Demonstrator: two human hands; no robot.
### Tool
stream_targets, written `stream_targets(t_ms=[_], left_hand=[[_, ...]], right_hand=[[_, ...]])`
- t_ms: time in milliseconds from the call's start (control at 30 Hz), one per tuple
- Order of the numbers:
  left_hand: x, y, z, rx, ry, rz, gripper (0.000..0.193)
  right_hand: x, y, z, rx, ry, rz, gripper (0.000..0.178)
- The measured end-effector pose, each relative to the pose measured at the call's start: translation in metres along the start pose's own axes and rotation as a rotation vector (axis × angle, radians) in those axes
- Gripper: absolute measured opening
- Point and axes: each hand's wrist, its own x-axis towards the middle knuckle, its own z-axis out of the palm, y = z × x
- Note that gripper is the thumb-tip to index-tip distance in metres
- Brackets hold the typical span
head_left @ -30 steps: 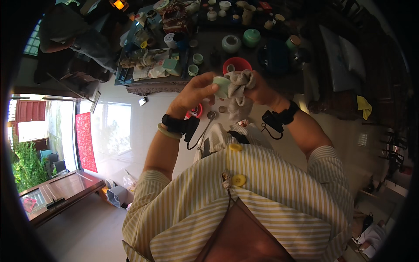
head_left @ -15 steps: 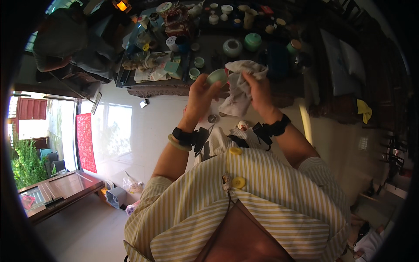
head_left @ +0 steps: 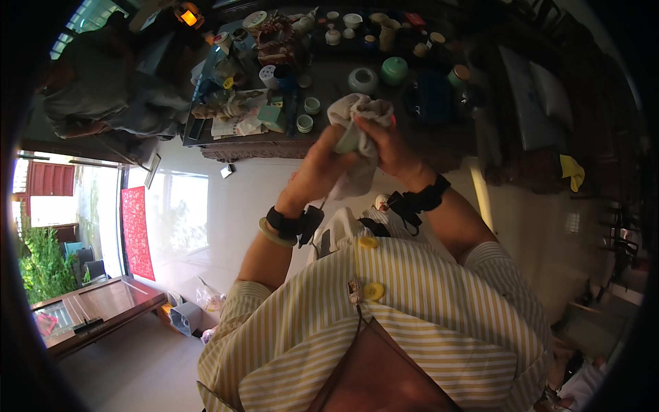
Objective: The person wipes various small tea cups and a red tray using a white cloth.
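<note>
My left hand (head_left: 321, 165) grips a small pale green cup (head_left: 348, 140), tilted in front of the dark table's near edge. Around the cup's far side lies a whitish cloth (head_left: 358, 108), bunched up, with a loose end hanging below. My right hand (head_left: 395, 151) is closed on that cloth, thumb pressing it against the cup. Both hands are nearly together. Just left of them on the table stand two more small pale green cups, one nearer (head_left: 304, 123) and one farther (head_left: 312, 106). The held cup's inside is partly covered by cloth and fingers.
Beyond my hands, the dark table (head_left: 254, 148) bears a round greyish pot (head_left: 363, 80), a green lidded jar (head_left: 395, 71) and a pale green box (head_left: 272, 118). A person (head_left: 103, 86) sits at the far left. A grey bin (head_left: 185, 318) stands on the floor, lower left.
The cup and cloth, apart before, have come together. My right hand has moved left with the cloth and now presses it onto the cup in my left hand.
</note>
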Motion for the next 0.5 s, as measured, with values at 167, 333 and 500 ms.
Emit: stream_targets(t_ms=[167, 333, 500], left_hand=[[0.008, -0.007, 0.001, -0.011, 0.021, 0.029, 0.043], [0.012, -0.003, 0.010, -0.160, 0.210, -0.226, 0.049], [0.010, -0.014, 0.007, 0.064, 0.227, 0.131, 0.037]], right_hand=[[0.007, -0.001, -0.004, -0.253, 0.003, -0.070, 0.020], [0.006, -0.001, 0.000, -1.126, -0.023, -0.608, 0.030], [0.008, 0.005, 0.000, -0.665, -0.056, -0.442, 0.025]])
